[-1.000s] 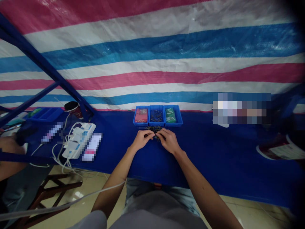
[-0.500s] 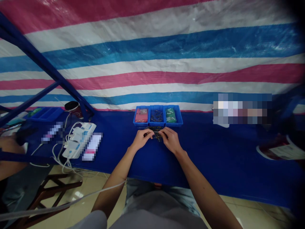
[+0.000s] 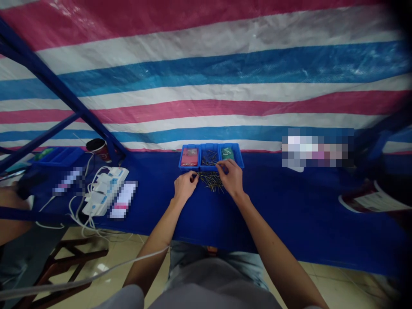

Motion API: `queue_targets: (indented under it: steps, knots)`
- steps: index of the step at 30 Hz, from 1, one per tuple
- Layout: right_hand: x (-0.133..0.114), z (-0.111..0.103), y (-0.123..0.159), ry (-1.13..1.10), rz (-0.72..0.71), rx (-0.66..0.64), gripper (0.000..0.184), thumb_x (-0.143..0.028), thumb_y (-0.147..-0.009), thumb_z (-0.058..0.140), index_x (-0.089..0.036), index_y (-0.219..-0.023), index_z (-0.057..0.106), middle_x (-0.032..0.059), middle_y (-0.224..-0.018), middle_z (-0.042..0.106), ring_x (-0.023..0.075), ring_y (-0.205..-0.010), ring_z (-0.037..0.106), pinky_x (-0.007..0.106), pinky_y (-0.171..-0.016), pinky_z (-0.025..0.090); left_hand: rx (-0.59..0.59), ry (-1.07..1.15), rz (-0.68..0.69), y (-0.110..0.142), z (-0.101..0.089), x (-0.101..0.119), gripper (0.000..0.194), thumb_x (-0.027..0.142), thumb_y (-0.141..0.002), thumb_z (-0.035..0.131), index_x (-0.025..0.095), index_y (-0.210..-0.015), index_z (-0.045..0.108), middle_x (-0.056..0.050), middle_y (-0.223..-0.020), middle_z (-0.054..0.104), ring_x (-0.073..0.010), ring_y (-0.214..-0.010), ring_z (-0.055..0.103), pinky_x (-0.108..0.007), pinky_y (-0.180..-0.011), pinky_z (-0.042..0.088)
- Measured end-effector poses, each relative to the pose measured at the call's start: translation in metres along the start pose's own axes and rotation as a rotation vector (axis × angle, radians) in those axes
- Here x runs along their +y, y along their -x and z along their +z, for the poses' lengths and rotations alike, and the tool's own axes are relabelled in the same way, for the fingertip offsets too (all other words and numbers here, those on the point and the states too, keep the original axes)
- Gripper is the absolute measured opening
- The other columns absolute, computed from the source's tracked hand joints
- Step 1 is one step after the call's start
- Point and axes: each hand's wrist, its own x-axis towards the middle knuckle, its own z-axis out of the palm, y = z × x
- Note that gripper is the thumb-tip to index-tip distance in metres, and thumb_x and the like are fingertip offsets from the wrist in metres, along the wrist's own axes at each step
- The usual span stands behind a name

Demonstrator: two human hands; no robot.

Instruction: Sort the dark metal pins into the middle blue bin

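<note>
A pile of thin, dark and brass-coloured screw-like pieces (image 3: 211,182) lies on the blue table between my hands. My left hand (image 3: 185,187) rests at the pile's left edge, thumb and forefinger pinched; what they hold, if anything, is too small to make out. Over the front rim of the blue bins, my right hand (image 3: 232,179) is closed in a pinch, its fingertips by the middle bin (image 3: 208,146). More thin pieces lie in that bin. On its left is a bin with a pink bottom (image 3: 189,159); on its right, one with green and pale contents (image 3: 227,153).
To the left are a white power strip (image 3: 104,193) with cables, a pixelated phone-like object (image 3: 123,199) and a dark cup (image 3: 99,149). Another person's arm (image 3: 14,214) shows at far left. A red container (image 3: 370,198) and a blurred-out object (image 3: 315,148) are on the right.
My hands have moved apart. The right one has gone up and forward to the bins, the left one slightly leftward, uncovering more of the pile.
</note>
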Motion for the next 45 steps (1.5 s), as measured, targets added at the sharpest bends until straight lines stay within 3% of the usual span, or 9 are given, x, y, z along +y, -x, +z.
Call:
queue_targets:
  steps: [3, 6, 12, 21, 31, 38, 45]
  knots:
    - [0.0, 0.006, -0.016, 0.042, -0.032, 0.065, 0.016, -0.029, -0.097, 0.055, -0.023, -0.098, 0.07, 0.0075, -0.095, 0.063, 0.025, -0.095, 0.056, 0.039, -0.086, 0.047, -0.035, 0.0, 0.011, -0.001, 0.0, -0.001, 0.013, 0.035, -0.087, 0.068, 0.027, -0.096, 0.074, -0.001, -0.072, 0.069, -0.0182, -0.067, 0.061, -0.024, -0.061, 0.036]
    - [0.005, 0.011, -0.022, 0.108, -0.074, 0.045, 0.016, -0.025, -0.095, 0.058, -0.024, -0.103, 0.071, 0.0095, -0.108, 0.06, 0.028, -0.105, 0.052, 0.045, -0.093, 0.045, -0.065, -0.047, 0.001, 0.0, -0.003, 0.002, 0.015, 0.033, -0.088, 0.067, 0.028, -0.101, 0.074, -0.001, -0.074, 0.07, -0.0185, -0.071, 0.063, -0.024, -0.063, 0.037]
    - [0.021, 0.008, 0.003, 0.111, -0.093, 0.059, 0.017, -0.022, -0.093, 0.056, -0.023, -0.1, 0.072, 0.0084, -0.104, 0.059, 0.0257, -0.098, 0.053, 0.045, -0.089, 0.047, -0.18, -0.173, -0.097, 0.0, -0.01, 0.013, 0.024, 0.036, -0.094, 0.058, 0.033, -0.115, 0.069, 0.0, -0.089, 0.074, -0.0195, -0.087, 0.067, -0.025, -0.073, 0.042]
    - [0.017, 0.004, 0.027, 0.016, -0.067, 0.064, 0.016, -0.022, -0.095, 0.054, -0.024, -0.097, 0.07, 0.0066, -0.093, 0.064, 0.0243, -0.09, 0.058, 0.042, -0.084, 0.049, -0.178, -0.202, -0.04, -0.001, -0.008, 0.012, 0.014, 0.033, -0.096, 0.056, 0.03, -0.1, 0.069, -0.001, -0.089, 0.073, -0.0195, -0.084, 0.067, -0.025, -0.069, 0.04]
    - [0.013, 0.01, 0.034, -0.05, -0.108, -0.091, 0.017, -0.023, -0.097, 0.052, -0.023, -0.098, 0.069, 0.0054, -0.087, 0.065, 0.0209, -0.082, 0.06, 0.036, -0.078, 0.048, -0.114, -0.075, 0.14, 0.002, -0.005, 0.004, 0.012, 0.026, -0.098, 0.052, 0.025, -0.097, 0.064, -0.001, -0.093, 0.072, -0.0171, -0.083, 0.067, -0.025, -0.07, 0.041]
    - [0.007, 0.014, 0.037, 0.022, -0.196, -0.3, 0.018, -0.029, -0.099, 0.054, -0.024, -0.107, 0.069, 0.0062, -0.093, 0.068, 0.0217, -0.087, 0.062, 0.037, -0.082, 0.044, -0.196, 0.064, 0.382, 0.007, -0.005, 0.009, 0.013, 0.026, -0.098, 0.053, 0.022, -0.1, 0.066, -0.001, -0.087, 0.069, -0.0147, -0.079, 0.065, -0.025, -0.078, 0.045]
    - [0.011, 0.018, 0.038, 0.06, -0.199, -0.38, 0.015, -0.028, -0.099, 0.055, -0.024, -0.098, 0.07, 0.0051, -0.093, 0.07, 0.0212, -0.09, 0.061, 0.036, -0.082, 0.041, -0.167, 0.028, 0.37, 0.008, -0.005, 0.01, 0.013, 0.025, -0.096, 0.056, 0.022, -0.098, 0.069, -0.001, -0.081, 0.069, -0.0145, -0.076, 0.064, -0.024, -0.075, 0.046]
